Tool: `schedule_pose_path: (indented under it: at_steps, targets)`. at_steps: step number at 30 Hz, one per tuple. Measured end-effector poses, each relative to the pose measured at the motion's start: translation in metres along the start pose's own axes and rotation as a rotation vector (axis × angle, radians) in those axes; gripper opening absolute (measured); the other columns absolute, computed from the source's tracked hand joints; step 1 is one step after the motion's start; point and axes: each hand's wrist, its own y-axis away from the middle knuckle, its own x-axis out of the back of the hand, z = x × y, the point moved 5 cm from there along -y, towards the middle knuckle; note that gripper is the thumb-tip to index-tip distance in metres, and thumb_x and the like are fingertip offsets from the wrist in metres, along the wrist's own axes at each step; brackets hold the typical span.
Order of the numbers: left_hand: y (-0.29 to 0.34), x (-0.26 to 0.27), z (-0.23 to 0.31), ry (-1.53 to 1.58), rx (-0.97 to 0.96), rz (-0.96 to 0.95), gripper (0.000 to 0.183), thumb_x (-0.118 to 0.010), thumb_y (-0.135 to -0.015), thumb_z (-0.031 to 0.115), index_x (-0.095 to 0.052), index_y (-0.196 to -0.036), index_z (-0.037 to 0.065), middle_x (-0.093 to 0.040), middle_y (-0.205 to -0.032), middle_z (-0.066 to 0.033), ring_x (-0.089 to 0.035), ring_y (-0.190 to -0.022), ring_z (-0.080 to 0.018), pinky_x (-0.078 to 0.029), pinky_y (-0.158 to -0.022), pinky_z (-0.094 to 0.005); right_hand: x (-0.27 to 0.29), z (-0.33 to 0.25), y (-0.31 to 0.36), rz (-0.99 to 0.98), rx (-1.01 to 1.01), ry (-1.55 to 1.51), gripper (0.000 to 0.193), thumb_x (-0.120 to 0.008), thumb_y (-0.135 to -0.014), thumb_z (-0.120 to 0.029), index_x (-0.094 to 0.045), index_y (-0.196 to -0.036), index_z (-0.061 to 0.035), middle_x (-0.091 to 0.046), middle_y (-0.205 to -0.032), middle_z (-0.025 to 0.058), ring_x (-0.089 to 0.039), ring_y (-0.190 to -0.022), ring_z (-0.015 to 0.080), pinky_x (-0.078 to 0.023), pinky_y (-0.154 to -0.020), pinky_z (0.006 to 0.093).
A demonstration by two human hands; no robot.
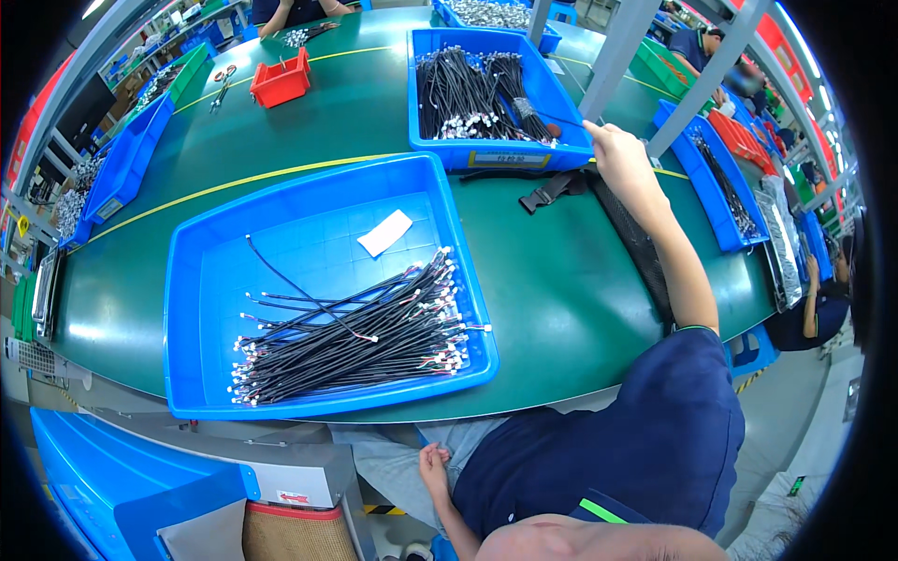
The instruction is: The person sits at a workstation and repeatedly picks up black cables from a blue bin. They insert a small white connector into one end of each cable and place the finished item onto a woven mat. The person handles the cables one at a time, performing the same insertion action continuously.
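Observation:
My right hand reaches out to the right corner of the far blue bin. Its fingers are closed on the end of a thin black cable, which runs over the bin's contents. That bin holds bundles of black cables with white connectors. My left hand rests low by my lap below the table edge, fingers curled, with nothing visible in them. In front of me a larger blue bin holds a pile of black cables with white plugs, one lying loose across the top, and a white slip.
A black strap with a buckle lies right of the near bin. A red bin and scissors are farther off. Blue bins line both sides. A grey metal post rises beside the far bin. Other people work across and at right.

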Motion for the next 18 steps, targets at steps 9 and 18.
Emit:
schedule_pose_path:
  at_steps: [9, 18]
  targets:
    - [0.001, 0.0, 0.0, 0.029, 0.039, 0.016, 0.018, -0.047, -0.097, 0.014, -0.055, -0.105, 0.0, -0.062, -0.079, -0.0056, -0.058, -0.07, -0.0111, -0.05, -0.069, -0.0247, -0.006, -0.008, 0.014, -0.021, 0.002, 0.034, 0.027, -0.052, -0.082, -0.001, -0.062, -0.106, 0.0033, -0.06, -0.084, 0.0202, -0.062, -0.078, 0.0354, -0.05, -0.072, 0.0428]
    - [0.0, -0.001, 0.002, 0.065, 0.024, 0.007, 0.018, -0.047, -0.097, 0.015, -0.055, -0.104, 0.0, -0.062, -0.08, -0.0052, -0.058, -0.07, -0.0108, -0.05, -0.069, -0.0241, -0.007, -0.009, 0.015, 0.029, -0.016, 0.036, 0.024, -0.051, -0.083, -0.002, -0.063, -0.103, 0.0027, -0.06, -0.084, 0.0205, -0.062, -0.078, 0.0363, -0.05, -0.072, 0.0439]
